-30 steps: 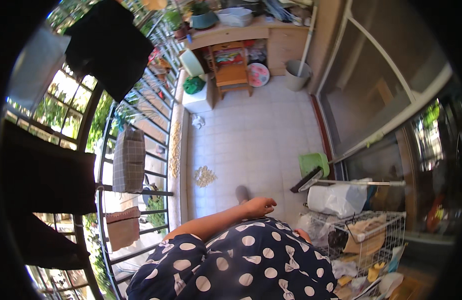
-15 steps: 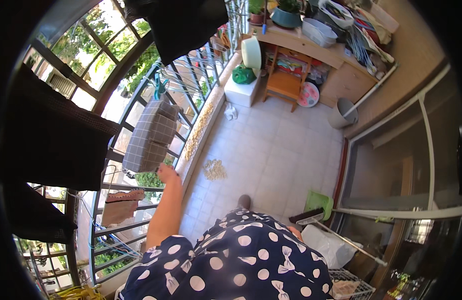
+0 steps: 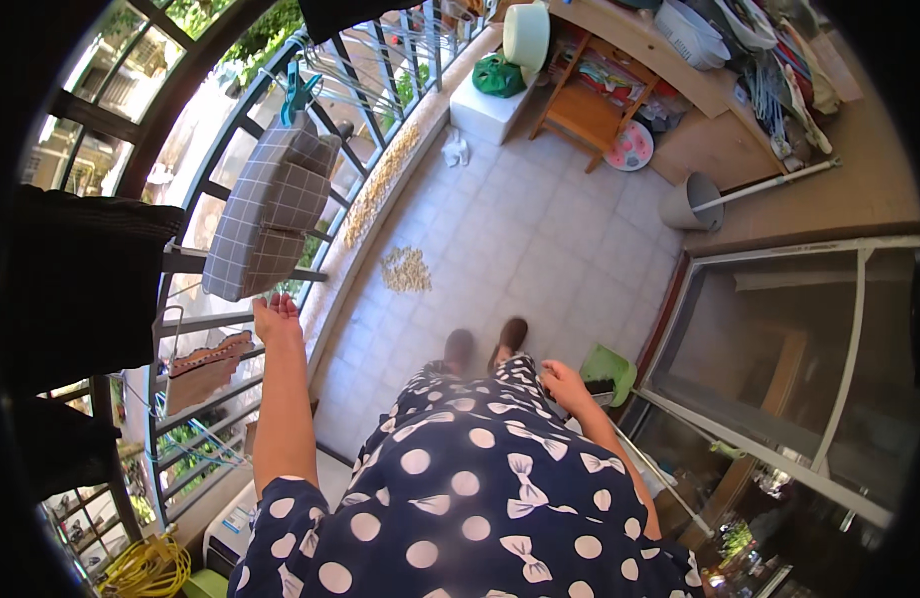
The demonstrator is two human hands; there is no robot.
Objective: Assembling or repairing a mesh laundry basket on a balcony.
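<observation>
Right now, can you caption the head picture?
A left hand near a gray checked cloth hanging by a railing.

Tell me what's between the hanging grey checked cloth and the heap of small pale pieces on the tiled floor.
In the head view, dark metal railing bars, a pale ledge, then a sliver of floor separate cloth from heap.

White-gridded cloth [image 3: 259, 214], apparently grey.

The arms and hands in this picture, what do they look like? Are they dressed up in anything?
The short, dark blue sleeve on the left has pale round dots and little bow shapes. Below it, the left forearm is uncovered. The left hand and right hand look bare too.
</observation>
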